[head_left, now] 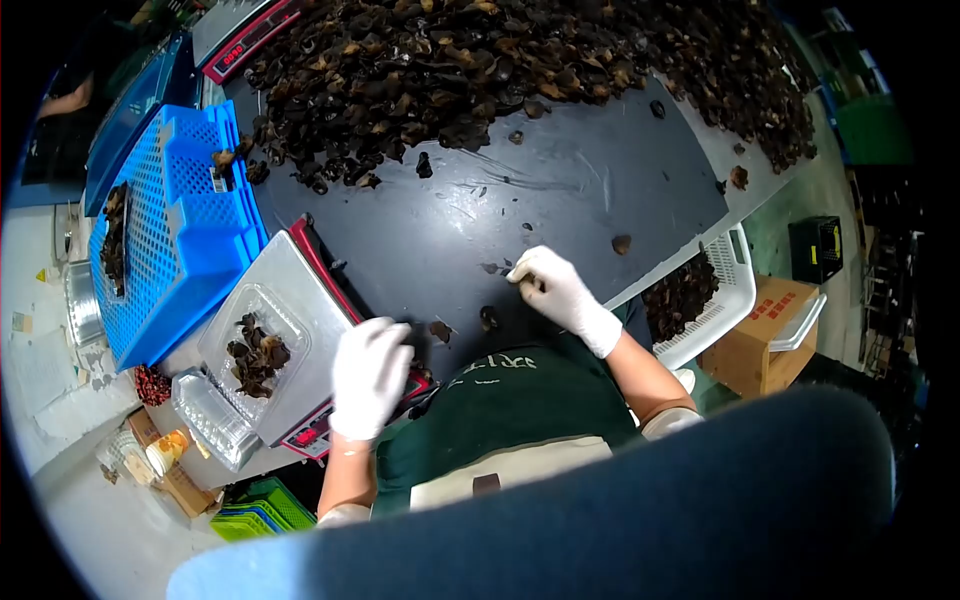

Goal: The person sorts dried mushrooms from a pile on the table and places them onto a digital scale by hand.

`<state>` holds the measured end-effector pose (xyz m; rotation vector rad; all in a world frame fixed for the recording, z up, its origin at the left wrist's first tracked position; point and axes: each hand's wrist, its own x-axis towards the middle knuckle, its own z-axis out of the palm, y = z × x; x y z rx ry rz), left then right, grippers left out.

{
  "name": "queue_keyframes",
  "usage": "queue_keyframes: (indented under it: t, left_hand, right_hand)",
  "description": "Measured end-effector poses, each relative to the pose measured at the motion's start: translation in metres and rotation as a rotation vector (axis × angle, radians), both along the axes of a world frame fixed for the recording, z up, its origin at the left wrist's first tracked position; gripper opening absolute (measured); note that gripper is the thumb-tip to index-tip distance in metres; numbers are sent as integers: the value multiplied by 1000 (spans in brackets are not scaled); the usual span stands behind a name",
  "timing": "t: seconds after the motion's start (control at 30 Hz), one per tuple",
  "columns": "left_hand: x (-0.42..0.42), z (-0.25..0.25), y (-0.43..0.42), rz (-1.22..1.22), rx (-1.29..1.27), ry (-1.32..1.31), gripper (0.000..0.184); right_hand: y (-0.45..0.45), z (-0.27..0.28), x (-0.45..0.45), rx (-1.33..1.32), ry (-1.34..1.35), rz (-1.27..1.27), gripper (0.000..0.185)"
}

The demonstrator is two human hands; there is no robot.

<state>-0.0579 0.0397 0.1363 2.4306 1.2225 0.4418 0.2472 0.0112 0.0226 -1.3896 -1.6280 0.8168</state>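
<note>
My right hand, in a white glove, is over the dark tabletop with thumb and fingers pinched together. Small dark scraps lie by its fingertips; whether one is held I cannot make out. My left hand, also gloved, is over the near edge of a digital scale, its fingers stretched out and a little blurred, nothing visible in them. On that scale sits a clear plastic tray holding some dark wood ear mushrooms. Loose mushroom pieces lie between my hands.
A large heap of wood ear mushrooms covers the table's far side. Blue crates stand at left, with stacked clear trays near the scale. Another scale is at the back left. At right are a white basket and a cardboard box.
</note>
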Motion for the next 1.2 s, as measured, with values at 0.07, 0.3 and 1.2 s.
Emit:
queue_keyframes:
  t: [0.07,0.3,1.2]
  left_hand:
    - [29,-42,-10,-114,-53,5,36]
    - [50,-119,-25,-105,-230,17,31]
    - [-57,26,4,902,-336,-1331,6]
  right_hand:
    - [-7,18,-14,-118,78,129,24]
    - [-26,-8,-47,-168,-435,315,23]
    - [14,28,-56,-53,141,237,26]
